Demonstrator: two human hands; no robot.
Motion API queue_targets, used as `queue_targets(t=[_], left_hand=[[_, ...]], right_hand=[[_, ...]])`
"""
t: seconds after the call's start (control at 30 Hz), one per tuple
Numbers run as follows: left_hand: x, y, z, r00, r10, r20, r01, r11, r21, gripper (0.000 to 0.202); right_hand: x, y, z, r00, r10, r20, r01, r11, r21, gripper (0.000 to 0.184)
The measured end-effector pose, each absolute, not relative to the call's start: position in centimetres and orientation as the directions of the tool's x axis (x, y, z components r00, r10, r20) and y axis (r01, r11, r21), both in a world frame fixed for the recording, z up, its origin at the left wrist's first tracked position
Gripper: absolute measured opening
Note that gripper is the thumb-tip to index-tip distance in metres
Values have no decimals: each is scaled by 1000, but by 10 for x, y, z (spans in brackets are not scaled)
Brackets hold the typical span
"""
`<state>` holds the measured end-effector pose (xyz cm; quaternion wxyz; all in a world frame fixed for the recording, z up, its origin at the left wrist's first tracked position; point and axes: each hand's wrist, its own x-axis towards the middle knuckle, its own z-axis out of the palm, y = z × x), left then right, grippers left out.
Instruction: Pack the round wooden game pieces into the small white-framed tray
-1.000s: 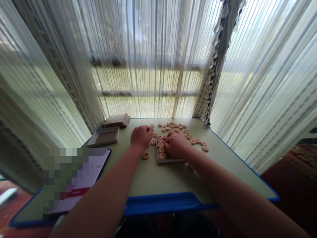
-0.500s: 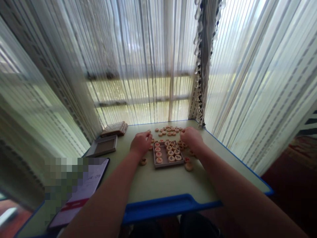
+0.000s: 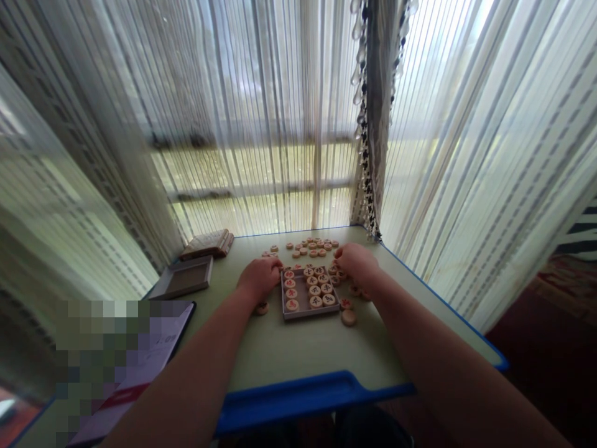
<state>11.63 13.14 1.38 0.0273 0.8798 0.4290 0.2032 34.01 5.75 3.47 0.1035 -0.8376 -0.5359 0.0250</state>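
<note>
A shallow open box holds round wooden Chinese chess pieces. A column of red-marked pieces lines its left side, and dark-marked pieces stand in two columns at the right. Bare box floor shows between them. My left hand is at the box's left edge with its fingers curled together; what they hold, if anything, is hidden. Beyond the box's right side, my right hand has its fingers closed down over loose pieces. Whether one is gripped I cannot tell.
More loose pieces lie behind the box, and a face-down piece is at its front right. On the left are an empty box lid, a folded board or book and a tablet. The table has a blue edge.
My left hand has come down and nearer along the box's left side. My right hand has lowered slightly over the loose pieces. The whole view has shifted a little.
</note>
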Motion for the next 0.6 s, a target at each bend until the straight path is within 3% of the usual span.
queue_targets(t=[0.23,0.37,0.6], left_hand=[[116,127,18,491,799,348,790,-577,210,31],[114,128,17,357,843,403,885,-443,141,31],[111,120,21,362,914,184,906,-391,163,42]], right_hand=[[345,50,44,524,850,50,847,-513,-139,31],[347,51,42,537,844,9,837,-531,-132,32],[345,53,36,485,873,52,865,-470,-177,32]])
